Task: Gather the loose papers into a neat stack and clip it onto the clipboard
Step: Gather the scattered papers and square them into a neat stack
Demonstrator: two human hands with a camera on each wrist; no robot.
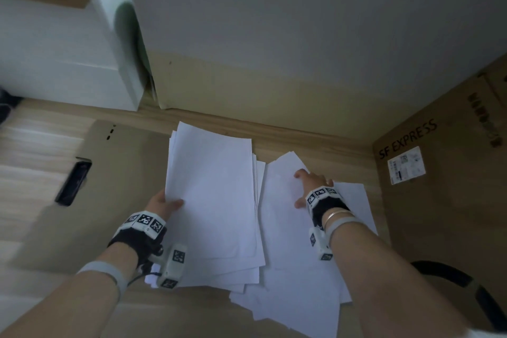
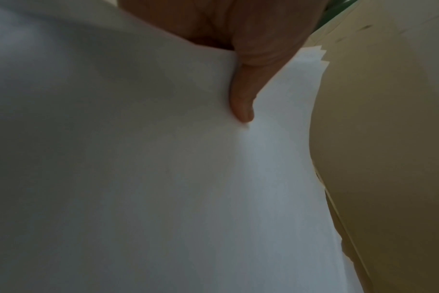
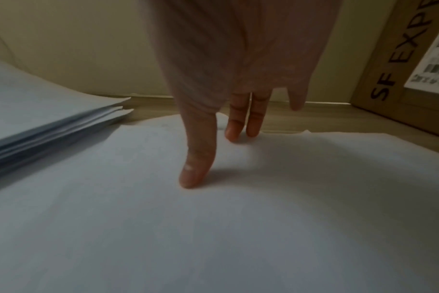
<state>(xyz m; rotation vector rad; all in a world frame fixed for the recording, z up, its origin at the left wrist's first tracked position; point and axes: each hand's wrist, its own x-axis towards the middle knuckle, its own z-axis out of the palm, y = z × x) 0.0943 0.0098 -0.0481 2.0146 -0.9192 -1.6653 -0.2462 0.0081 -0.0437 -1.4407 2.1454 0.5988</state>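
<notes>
In the head view, the left hand (image 1: 162, 204) grips the left edge of a stack of white papers (image 1: 211, 195), with the thumb on top of the upper sheet. The stack is uneven; the sheets below stick out at the right and near edges. It lies partly over a flat brown cardboard sheet (image 1: 118, 186) on the wooden floor (image 1: 30, 151). The right hand (image 1: 310, 186) rests flat on the loose papers (image 1: 290, 228) just beside the stack, its fingers spread wide and straight, holding nothing. A black clipboard clip (image 1: 72, 182) is at the left edge of the cardboard sheet, well apart from the papers. A cardboard box (image 1: 439, 173) printed "SF EXPRESS" stands at the right. A white wall (image 1: 301, 22) is behind.

In the left wrist view, the thumb (image 2: 243, 99) presses on the top sheet of the stack (image 2: 163, 178), and the offset sheet edges show at the upper right. The other fingers are hidden under the paper.

In the right wrist view, the fingers (image 3: 198, 158) are straight and their tips touch the loose top sheet (image 3: 238, 228). The held stack (image 3: 50, 123) is at the left, raised a little above this sheet. The box (image 3: 388, 79) is at the right.
</notes>
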